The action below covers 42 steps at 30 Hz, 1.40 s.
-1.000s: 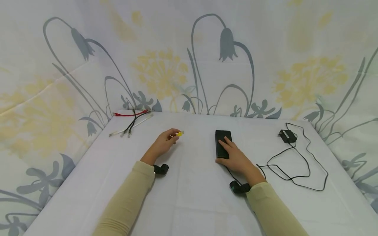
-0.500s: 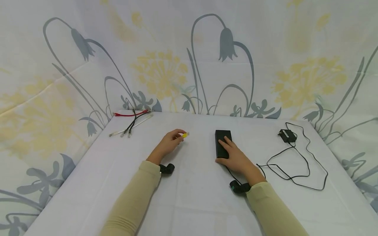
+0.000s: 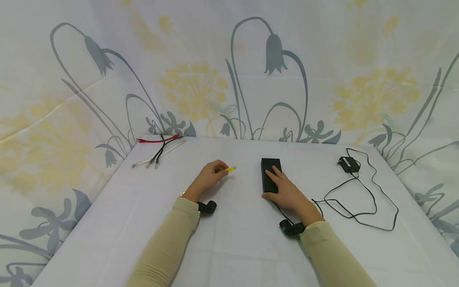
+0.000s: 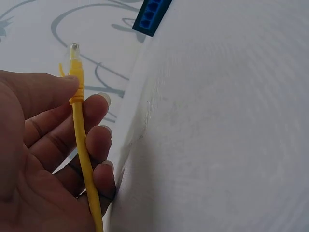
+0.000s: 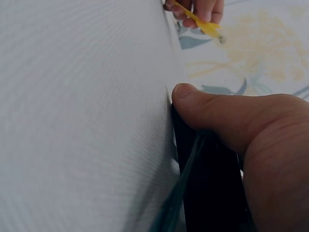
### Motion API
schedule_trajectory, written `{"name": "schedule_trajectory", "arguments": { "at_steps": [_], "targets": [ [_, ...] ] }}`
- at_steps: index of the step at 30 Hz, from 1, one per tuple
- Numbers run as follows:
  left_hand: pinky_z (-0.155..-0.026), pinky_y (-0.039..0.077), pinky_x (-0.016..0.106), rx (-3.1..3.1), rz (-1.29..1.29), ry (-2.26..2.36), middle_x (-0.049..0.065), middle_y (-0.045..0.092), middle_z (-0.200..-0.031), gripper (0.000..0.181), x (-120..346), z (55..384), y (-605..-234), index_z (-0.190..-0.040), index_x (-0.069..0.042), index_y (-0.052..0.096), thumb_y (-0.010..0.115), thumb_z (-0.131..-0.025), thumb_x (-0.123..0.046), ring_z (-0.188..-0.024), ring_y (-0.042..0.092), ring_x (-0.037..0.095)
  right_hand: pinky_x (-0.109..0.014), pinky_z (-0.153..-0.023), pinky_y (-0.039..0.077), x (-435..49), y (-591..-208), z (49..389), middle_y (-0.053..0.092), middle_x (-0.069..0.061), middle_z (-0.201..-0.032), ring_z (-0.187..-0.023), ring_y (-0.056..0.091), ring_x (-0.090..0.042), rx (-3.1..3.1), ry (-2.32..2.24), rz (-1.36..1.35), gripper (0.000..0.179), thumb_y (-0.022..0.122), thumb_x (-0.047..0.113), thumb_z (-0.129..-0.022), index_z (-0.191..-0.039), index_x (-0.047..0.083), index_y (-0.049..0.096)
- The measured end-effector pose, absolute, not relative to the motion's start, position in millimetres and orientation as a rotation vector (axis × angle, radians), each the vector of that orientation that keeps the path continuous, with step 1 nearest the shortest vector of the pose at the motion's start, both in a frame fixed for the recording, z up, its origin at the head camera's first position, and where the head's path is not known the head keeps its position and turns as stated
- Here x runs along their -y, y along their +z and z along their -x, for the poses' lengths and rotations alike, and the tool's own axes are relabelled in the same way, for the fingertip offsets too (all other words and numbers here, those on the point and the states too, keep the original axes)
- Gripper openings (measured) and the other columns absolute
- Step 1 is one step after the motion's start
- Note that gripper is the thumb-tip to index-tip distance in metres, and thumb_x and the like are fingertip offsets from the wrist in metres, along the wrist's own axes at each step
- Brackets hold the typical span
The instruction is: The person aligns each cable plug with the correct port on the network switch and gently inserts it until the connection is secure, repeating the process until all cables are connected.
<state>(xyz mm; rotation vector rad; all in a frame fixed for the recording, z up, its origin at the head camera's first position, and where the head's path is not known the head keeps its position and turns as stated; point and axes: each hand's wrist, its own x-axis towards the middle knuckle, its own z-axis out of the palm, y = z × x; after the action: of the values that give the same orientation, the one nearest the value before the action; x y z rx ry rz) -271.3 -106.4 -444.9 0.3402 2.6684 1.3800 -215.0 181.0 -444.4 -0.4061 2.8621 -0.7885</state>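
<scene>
My left hand (image 3: 211, 175) pinches a yellow network cable (image 4: 83, 150) just behind its clear plug (image 4: 74, 50), thumb on the boot. The cord runs down across the palm under loosely bent fingers. To the right, a black network switch (image 3: 268, 184) lies on the table, its row of blue ports (image 4: 148, 15) facing left. My right hand (image 3: 287, 193) rests on it, fingers spread over the top and the thumb along the near end. A thin black cord (image 3: 283, 213) leaves that near end. A gap separates the plug from the switch.
At the back left lie several short cables: a red one (image 3: 157, 140), black ones (image 3: 162, 149) and a white one (image 3: 172, 148). On the right is a black power adapter (image 3: 348, 164) with its cord (image 3: 375, 199) looped over the white table (image 3: 247, 247).
My left hand has moved to the right with the yellow network cable, bringing its plug closer to the switch. My right hand and the switch have stayed in place.
</scene>
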Motion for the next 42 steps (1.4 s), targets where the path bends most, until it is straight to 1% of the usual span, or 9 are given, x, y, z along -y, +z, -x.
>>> {"name": "schedule_trajectory", "arguments": {
  "at_steps": [7, 15, 23, 30, 35, 42],
  "targets": [
    [-0.072, 0.045, 0.027, -2.686, -0.359, 1.34, 0.003, 0.066, -0.094, 0.018, 100.2, 265.4, -442.8, -0.109, -0.014, 0.066, 0.062, -0.095, -0.025, -0.082, 0.055, 0.016, -0.064, -0.111, 0.025, -182.1, -446.1, 216.4, 0.006, -0.01, -0.164, -0.148, 0.013, -0.043, -2.864, -0.783, 0.408, 0.084, 0.067, 0.047, -0.088, -0.155, 0.02, 0.025],
    [-0.074, 0.046, 0.028, -2.709, -0.397, 1.282, 0.001, 0.066, -0.095, 0.017, 95.9, 262.6, -443.8, -0.108, -0.015, 0.068, 0.062, -0.095, -0.025, -0.082, 0.055, 0.015, -0.065, -0.111, 0.025, -181.2, -445.8, 215.6, 0.007, -0.011, -0.164, -0.147, 0.013, -0.044, -2.866, -0.784, 0.414, 0.084, 0.068, 0.045, -0.088, -0.155, 0.019, 0.025],
    [-0.08, 0.048, 0.032, -2.761, -0.418, 1.191, 0.002, 0.068, -0.101, 0.017, 87.2, 259.8, -443.6, -0.106, -0.013, 0.07, 0.062, -0.095, -0.023, -0.087, 0.057, 0.016, -0.065, -0.11, 0.026, -179.3, -444.2, 214.1, 0.007, -0.011, -0.164, -0.147, 0.014, -0.044, -2.867, -0.769, 0.399, 0.084, 0.068, 0.044, -0.088, -0.155, 0.018, 0.025],
    [-0.091, 0.049, 0.036, -2.769, -0.443, 1.157, 0.004, 0.069, -0.107, 0.018, 76.2, 253.6, -440.2, -0.106, -0.011, 0.071, 0.063, -0.095, -0.022, -0.098, 0.06, 0.019, -0.066, -0.11, 0.025, -179.1, -443.2, 215.7, 0.007, -0.012, -0.164, -0.147, 0.013, -0.045, -2.869, -0.756, 0.401, 0.084, 0.067, 0.045, -0.088, -0.155, 0.018, 0.025],
    [-0.09, 0.049, 0.036, -2.779, -0.49, 1.138, 0.005, 0.07, -0.106, 0.019, 69.3, 250.4, -439.5, -0.106, -0.009, 0.071, 0.063, -0.095, -0.022, -0.098, 0.061, 0.019, -0.065, -0.11, 0.026, -178.8, -443.3, 215.8, 0.007, -0.012, -0.164, -0.147, 0.014, -0.045, -2.874, -0.748, 0.392, 0.084, 0.067, 0.044, -0.088, -0.155, 0.017, 0.025],
    [-0.091, 0.05, 0.035, -2.802, -0.534, 1.105, 0.005, 0.07, -0.104, 0.02, 63.2, 246.8, -440.5, -0.107, -0.009, 0.071, 0.062, -0.096, -0.022, -0.099, 0.063, 0.02, -0.066, -0.111, 0.024, -176.7, -442.4, 214.6, 0.007, -0.013, -0.164, -0.147, 0.01, -0.045, -2.871, -0.766, 0.388, 0.084, 0.067, 0.044, -0.088, -0.155, 0.016, 0.025]
  ]
}}
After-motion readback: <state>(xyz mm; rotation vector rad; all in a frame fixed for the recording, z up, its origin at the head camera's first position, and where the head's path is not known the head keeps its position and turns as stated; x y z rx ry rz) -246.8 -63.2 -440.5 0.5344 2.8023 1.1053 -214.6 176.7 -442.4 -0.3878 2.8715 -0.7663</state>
